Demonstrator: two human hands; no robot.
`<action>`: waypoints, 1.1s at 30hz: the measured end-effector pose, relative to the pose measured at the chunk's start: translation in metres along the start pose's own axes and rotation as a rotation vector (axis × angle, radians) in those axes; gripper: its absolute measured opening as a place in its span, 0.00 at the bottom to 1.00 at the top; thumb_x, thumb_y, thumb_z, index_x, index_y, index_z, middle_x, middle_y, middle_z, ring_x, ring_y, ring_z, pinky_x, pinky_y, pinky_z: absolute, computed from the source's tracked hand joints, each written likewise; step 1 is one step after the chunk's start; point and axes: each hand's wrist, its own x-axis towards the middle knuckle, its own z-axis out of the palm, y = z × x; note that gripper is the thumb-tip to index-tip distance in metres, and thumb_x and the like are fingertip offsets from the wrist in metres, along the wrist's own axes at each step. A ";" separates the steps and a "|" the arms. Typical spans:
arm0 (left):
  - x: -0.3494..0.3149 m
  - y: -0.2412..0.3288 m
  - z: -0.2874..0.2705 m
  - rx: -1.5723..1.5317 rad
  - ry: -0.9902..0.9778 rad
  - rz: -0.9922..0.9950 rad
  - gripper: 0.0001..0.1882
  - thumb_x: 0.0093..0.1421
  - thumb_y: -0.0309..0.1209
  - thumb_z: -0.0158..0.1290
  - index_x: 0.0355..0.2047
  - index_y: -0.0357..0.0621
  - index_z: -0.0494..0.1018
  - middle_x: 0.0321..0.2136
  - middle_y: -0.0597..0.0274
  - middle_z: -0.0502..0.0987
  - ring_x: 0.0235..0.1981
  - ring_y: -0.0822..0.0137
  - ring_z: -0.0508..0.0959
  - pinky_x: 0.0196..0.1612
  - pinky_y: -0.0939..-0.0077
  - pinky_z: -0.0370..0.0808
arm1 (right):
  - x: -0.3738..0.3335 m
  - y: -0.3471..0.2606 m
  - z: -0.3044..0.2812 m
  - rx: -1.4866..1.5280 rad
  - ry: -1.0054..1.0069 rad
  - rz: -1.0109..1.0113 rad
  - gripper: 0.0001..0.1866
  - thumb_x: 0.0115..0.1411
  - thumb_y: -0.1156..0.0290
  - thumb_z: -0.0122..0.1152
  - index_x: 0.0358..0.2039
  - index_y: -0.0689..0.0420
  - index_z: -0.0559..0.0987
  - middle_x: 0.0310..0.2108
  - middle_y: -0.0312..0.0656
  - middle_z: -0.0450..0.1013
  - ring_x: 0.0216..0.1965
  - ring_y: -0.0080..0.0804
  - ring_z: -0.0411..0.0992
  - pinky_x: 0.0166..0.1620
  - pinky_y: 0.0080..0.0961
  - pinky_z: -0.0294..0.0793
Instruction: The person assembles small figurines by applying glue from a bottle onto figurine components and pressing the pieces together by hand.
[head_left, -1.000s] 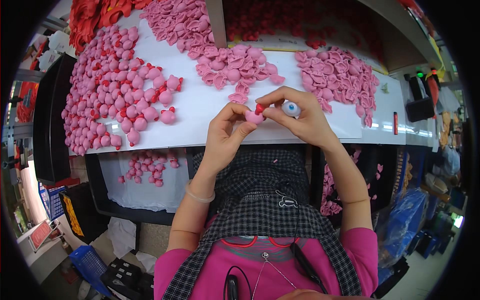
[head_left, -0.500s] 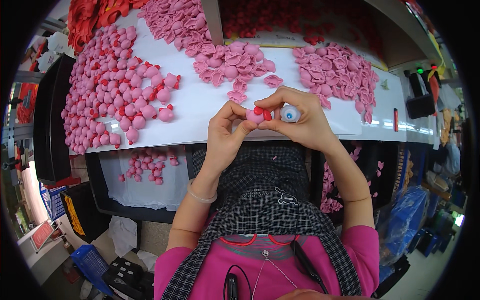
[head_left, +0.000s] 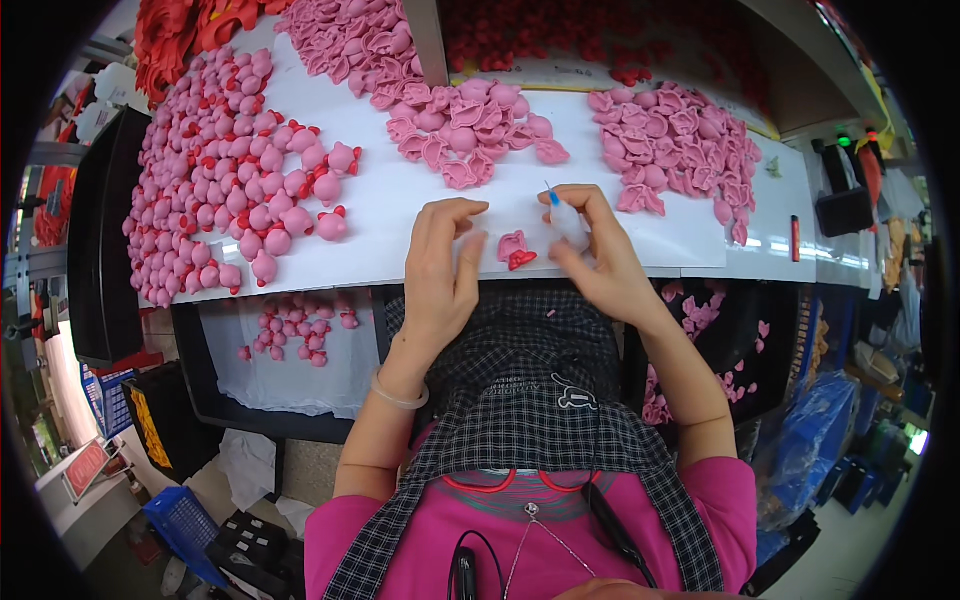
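Curled around a small clear bottle [head_left: 568, 225], the right hand [head_left: 610, 262] is keeping a closed hold on it, while the left hand [head_left: 440, 262] is holding nothing, its thumb and fingers standing apart in a loose, fairly wide curve. Between the two, a pink hollow piece [head_left: 511, 243] with a red part [head_left: 521, 260] at its near side is lying on the white tabletop [head_left: 390, 245], touched by neither hand and seemingly showing its hollow face. Its spot near the table's front edge is probably keeping it within easy reach of both hands. The bottle's blue tip [head_left: 554, 199] and thin needle are pointing away from the body, perhaps so that the fine end is staying clear of the fingers; nesting the bottle in the palm is likely sparing a reach for it. Pink-and-red pieces [head_left: 240, 190] are covering the left of the table, and plain pink pieces [head_left: 675, 150] are lying at the right, an arrangement that is presumably keeping the two kinds separate. Half a second ago both hands were meeting over the pink and red parts, pinching them above the table; now the hands are standing apart, the piece is resting below, and the bottle is showing its tip and needle.
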 end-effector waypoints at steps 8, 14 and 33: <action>-0.006 0.013 0.020 0.248 -0.033 0.095 0.36 0.43 0.34 0.74 0.51 0.41 0.69 0.40 0.63 0.80 0.46 0.63 0.76 0.50 0.68 0.66 | 0.002 0.005 -0.015 0.267 0.053 0.188 0.14 0.65 0.72 0.59 0.49 0.60 0.70 0.44 0.41 0.75 0.45 0.24 0.75 0.37 0.18 0.72; 0.008 0.005 0.018 0.170 -0.027 0.070 0.38 0.44 0.36 0.73 0.54 0.42 0.68 0.40 0.69 0.82 0.46 0.64 0.75 0.51 0.66 0.64 | 0.003 0.012 -0.013 0.128 0.163 -0.020 0.14 0.62 0.66 0.66 0.40 0.60 0.73 0.38 0.41 0.74 0.40 0.23 0.72 0.42 0.20 0.70; 0.007 0.002 0.023 0.177 -0.010 0.056 0.43 0.43 0.38 0.74 0.57 0.43 0.64 0.37 0.72 0.83 0.43 0.68 0.77 0.50 0.68 0.64 | 0.000 0.007 -0.008 0.022 0.188 -0.046 0.11 0.58 0.73 0.67 0.38 0.61 0.75 0.34 0.38 0.73 0.34 0.23 0.70 0.41 0.20 0.69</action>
